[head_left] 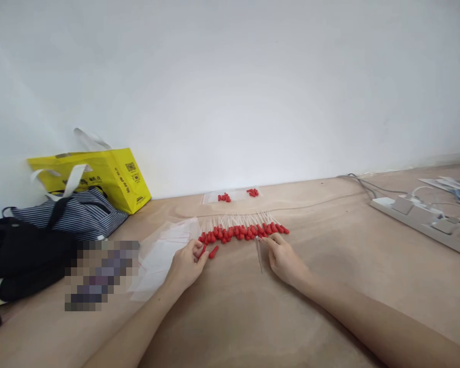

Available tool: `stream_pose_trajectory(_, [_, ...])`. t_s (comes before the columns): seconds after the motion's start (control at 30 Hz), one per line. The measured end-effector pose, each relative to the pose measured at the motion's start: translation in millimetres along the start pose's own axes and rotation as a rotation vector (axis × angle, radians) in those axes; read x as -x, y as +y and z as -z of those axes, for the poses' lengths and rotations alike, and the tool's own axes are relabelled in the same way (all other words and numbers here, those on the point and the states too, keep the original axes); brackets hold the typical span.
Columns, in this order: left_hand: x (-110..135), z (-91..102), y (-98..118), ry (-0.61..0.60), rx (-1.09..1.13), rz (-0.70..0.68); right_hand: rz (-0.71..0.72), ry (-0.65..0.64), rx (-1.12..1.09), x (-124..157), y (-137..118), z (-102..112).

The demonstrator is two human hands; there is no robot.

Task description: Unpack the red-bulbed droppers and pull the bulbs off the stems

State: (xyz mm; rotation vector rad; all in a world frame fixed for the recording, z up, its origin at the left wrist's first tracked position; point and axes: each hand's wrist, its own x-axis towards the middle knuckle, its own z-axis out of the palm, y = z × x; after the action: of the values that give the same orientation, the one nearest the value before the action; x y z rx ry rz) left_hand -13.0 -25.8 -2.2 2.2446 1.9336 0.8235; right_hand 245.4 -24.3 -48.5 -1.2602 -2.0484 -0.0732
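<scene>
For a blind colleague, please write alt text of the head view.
A left hand holds a small red piece, and a right hand seems to pinch a thin stick, beside a row of red-tipped white sticks on a brown table. Clear plastic bags and a yellow bag are at left, a power strip at right.

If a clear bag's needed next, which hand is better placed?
Probably the left hand: it's beside the clear bags; the right hand is farther off, holding a thin stick.

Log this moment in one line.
left hand: holds red piece; right hand: holds thin stick; ahead: red-tipped sticks; left: plastic bags
</scene>
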Motion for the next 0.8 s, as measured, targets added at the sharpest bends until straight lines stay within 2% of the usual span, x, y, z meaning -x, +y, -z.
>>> stream_pose_trajectory(0.2, [0.7,0.7,8.1,-0.023,0.133,0.098,-0.022,0.022,0.084,4.3,-4.8,-2.7])
stream_pose_trajectory(0.3, [-0.6,0.2,7.1,-0.065,0.259,0.161,-0.015,0.010,0.063,4.1,-5.8,-4.1])
stream_pose_trajectory(0.37, [-2.6,0.8,3.6,-0.066,0.248,0.161,0.010,-0.007,0.026,3.0,-6.0,-4.8])
stream_pose_trajectory(0.47, [-7.5,3.4,-3.7,0.029,0.075,0.087,0.035,-0.012,-0.035,0.8,-7.2,-6.7])
stream_pose_trajectory(0.57, [-13.6,5.8,-8.0,0.097,-0.027,-0.067,0.042,0.000,-0.107,-1.6,-11.0,-8.8])
stream_pose_trajectory(0.67, [-20.1,5.9,-5.1,0.071,-0.066,-0.217,0.033,-0.011,-0.170,-4.7,-16.6,-9.3])
stream_pose_trajectory(0.8, [-28.5,3.8,4.8,0.013,-0.142,-0.275,0.033,-0.023,-0.207,-9.0,-21.9,-8.2])
